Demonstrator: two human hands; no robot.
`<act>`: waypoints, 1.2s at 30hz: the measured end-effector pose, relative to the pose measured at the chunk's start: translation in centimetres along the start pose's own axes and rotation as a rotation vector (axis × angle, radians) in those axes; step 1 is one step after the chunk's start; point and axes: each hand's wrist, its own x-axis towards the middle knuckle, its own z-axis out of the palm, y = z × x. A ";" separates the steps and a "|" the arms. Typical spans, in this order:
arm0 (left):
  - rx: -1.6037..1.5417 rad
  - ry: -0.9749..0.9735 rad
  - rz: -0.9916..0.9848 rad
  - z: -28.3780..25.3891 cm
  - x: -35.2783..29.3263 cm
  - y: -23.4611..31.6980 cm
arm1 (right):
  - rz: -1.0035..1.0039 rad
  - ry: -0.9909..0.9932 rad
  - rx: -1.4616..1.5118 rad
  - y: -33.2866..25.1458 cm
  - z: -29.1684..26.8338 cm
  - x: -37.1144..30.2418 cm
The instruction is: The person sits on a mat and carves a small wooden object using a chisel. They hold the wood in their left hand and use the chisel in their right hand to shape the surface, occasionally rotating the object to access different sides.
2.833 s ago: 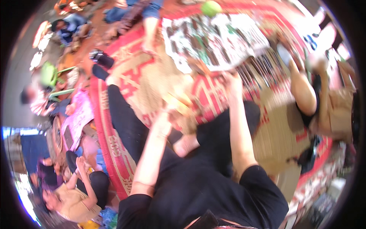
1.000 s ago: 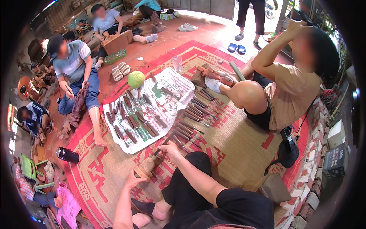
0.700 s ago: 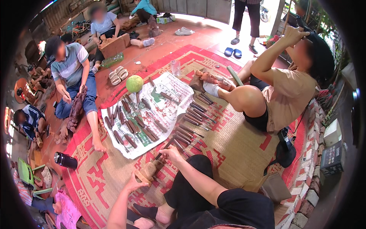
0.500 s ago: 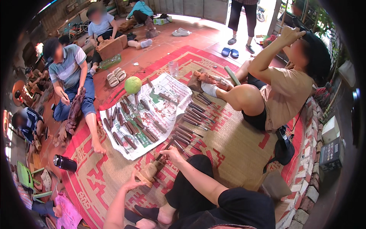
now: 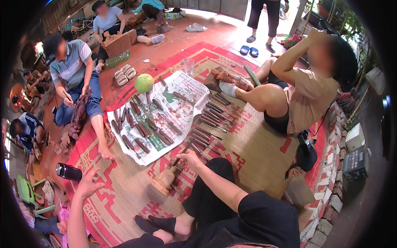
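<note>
Right hand (image 5: 191, 157) closed on a dark-handled chisel (image 5: 180, 153), wooden block (image 5: 164, 179) just below it, rows of chisels (image 5: 206, 124) just beyond on the woven mat (image 5: 256, 157), paper sheet (image 5: 182, 93) with more tools further out, left hand (image 5: 87, 184) released, fingers spread, black cylinder (image 5: 68, 171) just beside it

My right hand (image 5: 191, 157) grips a dark wooden-handled chisel (image 5: 182, 152); the woven mat (image 5: 256, 157) looks matt and coarse, the paper sheet (image 5: 182, 93) crinkled.
</note>
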 end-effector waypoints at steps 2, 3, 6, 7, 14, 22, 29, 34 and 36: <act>0.029 -0.040 0.036 1.1 -1.0 -0.4 | -0.002 0.005 0.018 -0.1 0.0 -0.3; -0.031 -0.047 0.051 2.5 -1.2 -0.6 | -0.006 0.004 0.028 -0.2 0.0 -0.4; -0.188 -0.073 0.053 8.5 -1.0 -1.8 | -0.005 -0.032 0.046 -0.4 0.4 -0.3; -0.225 -0.090 0.027 10.8 -0.8 -1.6 | 0.001 -0.036 0.049 -0.2 0.4 -0.3; -0.386 0.001 0.304 24.5 3.8 -0.6 | -0.129 -0.049 0.055 1.8 -1.9 1.2; -0.431 0.247 0.306 28.9 4.5 0.9 | -0.013 -0.030 0.003 0.7 -1.1 0.2; -0.368 0.276 0.275 29.2 5.1 1.3 | -0.008 -0.064 -0.001 0.6 -0.5 1.1; -0.493 0.201 0.215 29.2 6.1 0.8 | -0.031 -0.055 0.134 0.4 -0.2 1.4; -0.632 0.118 0.182 28.7 6.5 0.9 | -0.088 -0.051 0.192 -0.1 -0.4 1.3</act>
